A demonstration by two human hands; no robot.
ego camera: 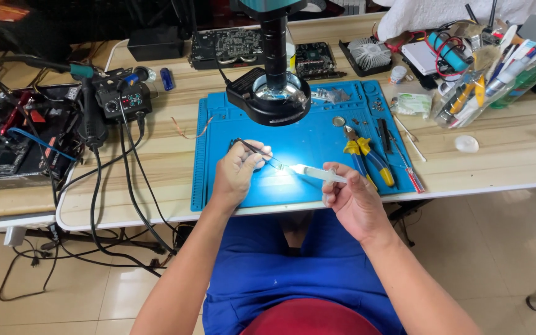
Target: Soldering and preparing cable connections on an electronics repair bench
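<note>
A: Left hand (pixel 236 175) pinches slim dark tweezers (pixel 257 151); right hand (pixel 353 201) grasps a clear, pale syringe (pixel 317 173).

B: Tips meet, brightly lit, over the blue mat (pixel 305 139) near the surface's front edge.

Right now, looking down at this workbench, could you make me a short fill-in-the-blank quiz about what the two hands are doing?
1. The left hand holds thin black ____ over the mat.
2. The right hand holds a clear ____, its tip toward the lit spot.
3. The work mat under both hands is ____ in colour.
4. The pliers lying on the mat have ____ handles.

Missing words: tweezers; syringe; blue; yellow
</note>
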